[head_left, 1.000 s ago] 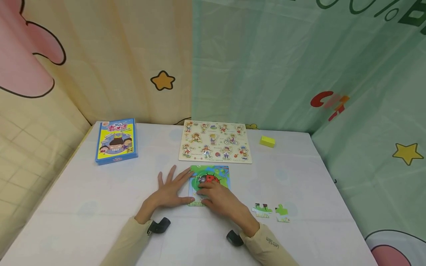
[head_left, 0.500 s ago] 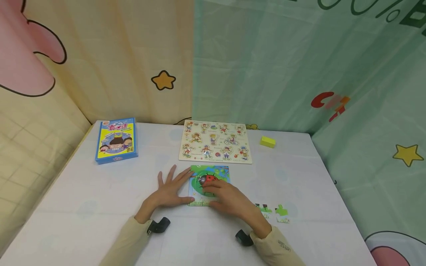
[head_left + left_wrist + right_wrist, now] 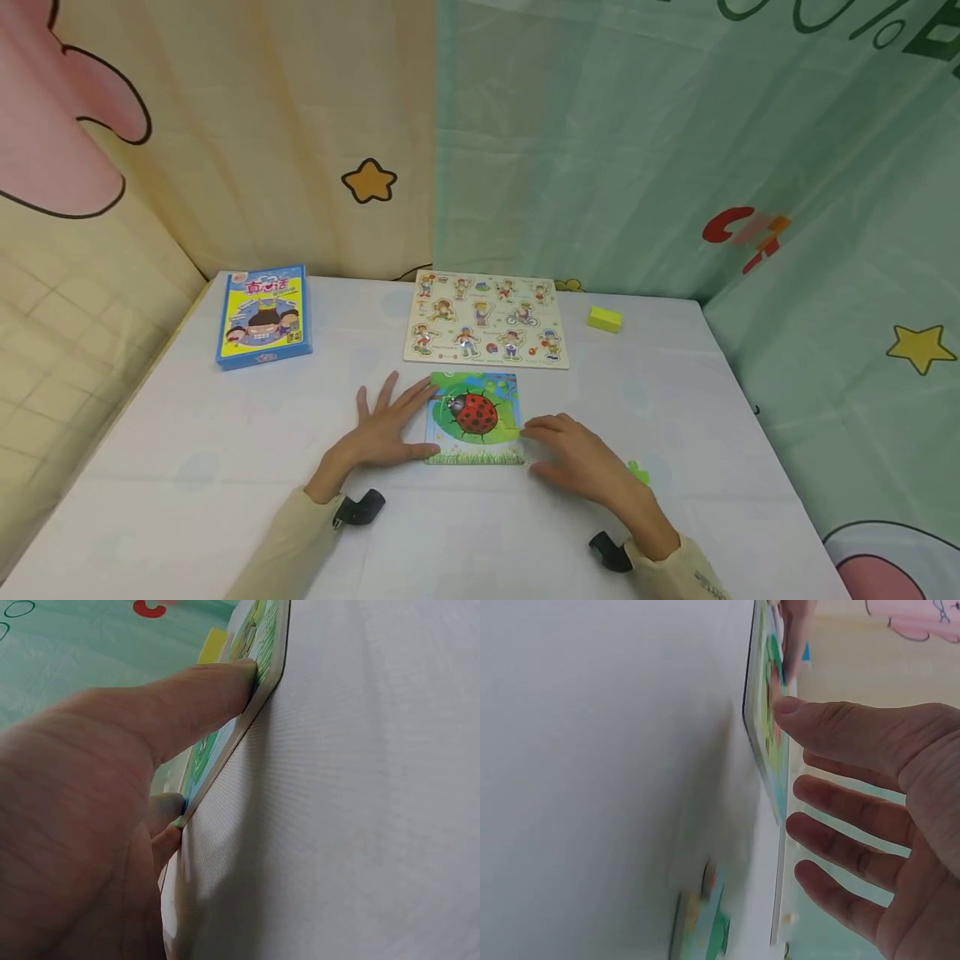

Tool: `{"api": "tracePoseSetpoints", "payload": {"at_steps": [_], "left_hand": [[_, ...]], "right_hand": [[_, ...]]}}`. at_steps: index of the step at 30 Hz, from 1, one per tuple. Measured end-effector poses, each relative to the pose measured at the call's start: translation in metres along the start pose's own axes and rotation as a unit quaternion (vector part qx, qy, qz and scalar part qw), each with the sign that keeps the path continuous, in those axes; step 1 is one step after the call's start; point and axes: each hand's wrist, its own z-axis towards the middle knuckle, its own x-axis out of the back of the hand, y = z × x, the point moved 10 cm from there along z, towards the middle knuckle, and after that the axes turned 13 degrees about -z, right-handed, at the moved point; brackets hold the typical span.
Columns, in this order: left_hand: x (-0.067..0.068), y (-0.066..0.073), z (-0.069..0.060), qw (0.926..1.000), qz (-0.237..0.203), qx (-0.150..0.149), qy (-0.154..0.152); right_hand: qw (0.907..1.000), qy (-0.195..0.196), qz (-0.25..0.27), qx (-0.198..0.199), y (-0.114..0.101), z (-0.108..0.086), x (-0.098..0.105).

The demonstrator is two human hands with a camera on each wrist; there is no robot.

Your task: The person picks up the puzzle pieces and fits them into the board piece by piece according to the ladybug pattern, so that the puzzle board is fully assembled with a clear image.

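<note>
A square ladybug jigsaw puzzle (image 3: 475,414) lies flat near the middle of the table. My left hand (image 3: 382,433) is spread at its left side, the thumb and fingertips resting on the board's edge; in the left wrist view the thumb (image 3: 202,690) presses on its rim. Just right of the board hovers my right hand (image 3: 577,458), fingers relaxed and holding nothing. Under the right forearm a green puzzle piece (image 3: 637,472) peeks out, the rest hidden. The right wrist view shows a loose piece (image 3: 697,922), blurred, on the table.
Behind the jigsaw lies a wooden peg puzzle board (image 3: 486,321) with child figures. A blue and yellow box (image 3: 264,318) is at the back left, and a small yellow block (image 3: 603,319) at the back right. Curtains (image 3: 570,150) hang beyond the white table (image 3: 187,417).
My right hand has moved off the jigsaw to the right, uncovering the ladybug and covering most of the loose pieces. The left hand stays in place.
</note>
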Motion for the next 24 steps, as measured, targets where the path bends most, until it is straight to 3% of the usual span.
{"api": "tracePoseSetpoints", "payload": {"at_steps": [12, 24], "left_hand": [[-0.001, -0.002, 0.001, 1.0000, 0.002, 0.002, 0.001], [0.000, -0.001, 0.001, 1.0000, 0.000, 0.003, 0.001]], "right_hand": [[0.9971, -0.021, 0.013, -0.072, 0.038, -0.040, -0.005], [0.9921, -0.039, 0.013, -0.119, 0.066, -0.059, -0.007]]}}
